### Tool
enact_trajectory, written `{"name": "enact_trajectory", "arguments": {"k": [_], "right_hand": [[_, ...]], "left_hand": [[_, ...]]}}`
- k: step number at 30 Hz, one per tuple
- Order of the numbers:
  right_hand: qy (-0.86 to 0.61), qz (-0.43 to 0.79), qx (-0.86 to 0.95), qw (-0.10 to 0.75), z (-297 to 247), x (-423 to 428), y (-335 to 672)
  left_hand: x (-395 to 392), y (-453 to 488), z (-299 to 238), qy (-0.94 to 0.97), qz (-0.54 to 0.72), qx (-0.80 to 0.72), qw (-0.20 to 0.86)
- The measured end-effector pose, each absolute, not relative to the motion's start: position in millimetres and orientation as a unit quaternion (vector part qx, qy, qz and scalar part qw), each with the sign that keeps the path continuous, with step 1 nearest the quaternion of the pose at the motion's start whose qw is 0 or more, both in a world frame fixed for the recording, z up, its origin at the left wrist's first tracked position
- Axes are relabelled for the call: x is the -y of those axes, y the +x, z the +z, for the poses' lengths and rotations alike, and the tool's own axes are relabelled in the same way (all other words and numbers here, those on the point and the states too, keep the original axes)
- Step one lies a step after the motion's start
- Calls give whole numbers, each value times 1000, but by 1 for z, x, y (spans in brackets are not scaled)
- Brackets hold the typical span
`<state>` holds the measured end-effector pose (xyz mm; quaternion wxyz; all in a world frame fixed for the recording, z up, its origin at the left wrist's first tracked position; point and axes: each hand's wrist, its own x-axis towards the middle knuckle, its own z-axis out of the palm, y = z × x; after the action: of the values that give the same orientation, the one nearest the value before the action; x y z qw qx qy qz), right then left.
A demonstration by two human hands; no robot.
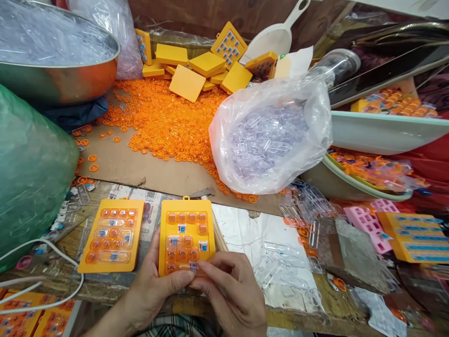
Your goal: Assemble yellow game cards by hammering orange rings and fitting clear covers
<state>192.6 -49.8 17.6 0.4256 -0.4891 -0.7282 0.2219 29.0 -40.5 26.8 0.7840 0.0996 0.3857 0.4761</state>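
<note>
My left hand grips a yellow plastic panel by its lower left, thumb across the bottom edge. Orange square caps, small blue-and-white parts and clear oblong covers sit on the panel's face. At its lower right corner, the fingers of my right hand are pinched together close to a clear cover; what lies between the fingertips is hidden. Left of my hands, a similar yellow panel lies on the bench with orange caps and clear covers in place.
Orange caps are heaped on cardboard, with yellow panels stacked behind. A plastic bag of clear covers stands right of them. Loose clear covers lie on white paper. A steel bowl and green bag fill the left.
</note>
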Motion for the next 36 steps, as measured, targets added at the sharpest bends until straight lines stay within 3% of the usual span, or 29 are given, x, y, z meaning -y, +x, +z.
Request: {"name": "enact_trajectory", "arguments": {"k": [3,9,13,18,23,27,31,36], "right_hand": [[-524,249,682,446,12,56,190],[-506,565,390,521,12,59,176],[-509,582,325,545,11,62,170],[-572,490,429,499,26,71,193],[-580,79,775,239,33,73,269],[-529,-55,841,98,12,65,295],[-524,-66,839,131,5,47,290],[-563,24,773,292,31,32,263]], "left_hand": [[44,33,26,123,493,-407,759],[54,39,21,232,487,-527,657],[58,45,24,240,473,-561,635],[57,49,27,209,503,-497,675],[52,44,25,175,487,-480,709],[48,43,26,145,470,-477,728],[47,43,33,98,462,-425,773],[46,37,38,76,457,-388,797]]}}
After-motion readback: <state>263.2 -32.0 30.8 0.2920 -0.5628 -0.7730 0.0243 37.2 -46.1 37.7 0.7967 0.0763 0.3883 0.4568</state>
